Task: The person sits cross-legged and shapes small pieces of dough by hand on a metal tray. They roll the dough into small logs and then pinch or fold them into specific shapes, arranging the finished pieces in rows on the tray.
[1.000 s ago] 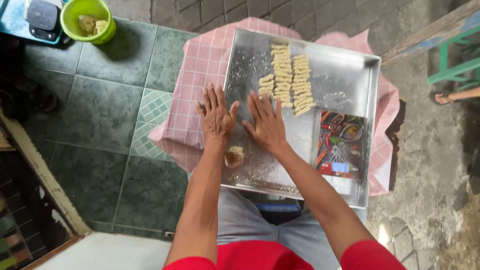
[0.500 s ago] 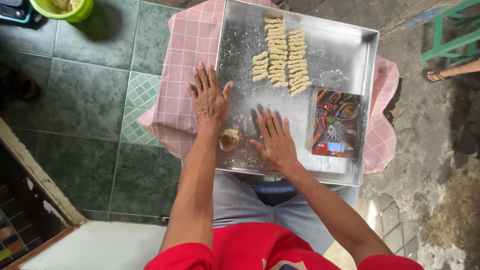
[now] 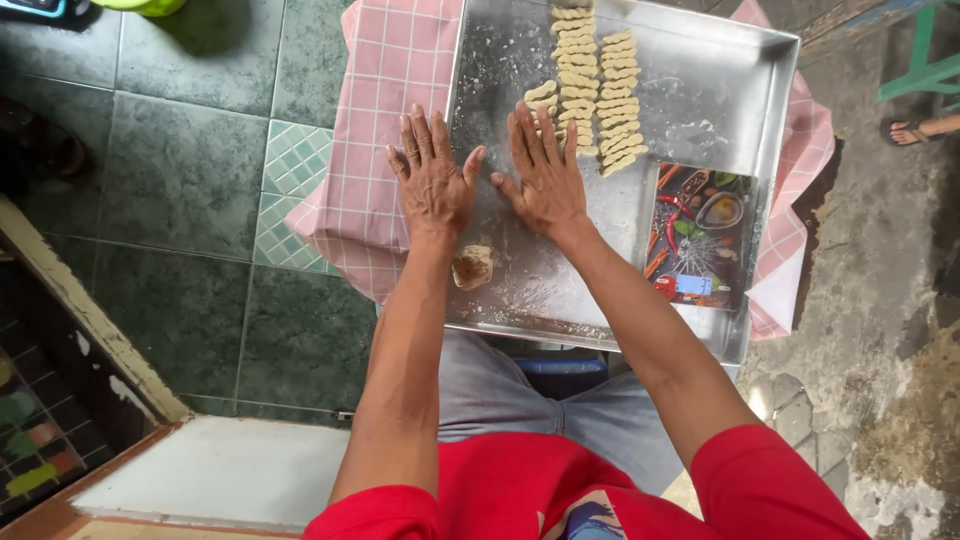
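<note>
Over the big metal tray [image 3: 720,90] both hands lie flat, palms down, fingers spread and straight, gripping nothing. Left hand [image 3: 432,180] sits across the tray's 9 o'clock rim, half on the pink checked cloth [image 3: 375,90], fingers pointing to 12 o'clock. Right hand [image 3: 545,175] is just beside it on the floured tray floor, thumbs nearly meeting; I can't tell if anything is under the palms.

Compared to half a second back, the right hand has slid up toward 12 o'clock, from down near the tray's 6 o'clock edge to level with the left. So the pair is side by side again, like a full second ago.

Small lump of dough [image 3: 472,266] is beige, rough and roundish, lying on the tray at 6 o'clock of the left hand, right by that wrist and free of the fingers. Rows of shaped dough pieces [image 3: 590,85] are pale, short and ridged, stacked in neat columns at 12 to 1 o'clock of the right hand, its fingertips about touching the nearest ones. Colourful printed packet [image 3: 700,235] lies flat in the tray at 3 o'clock of the right hand.
</note>
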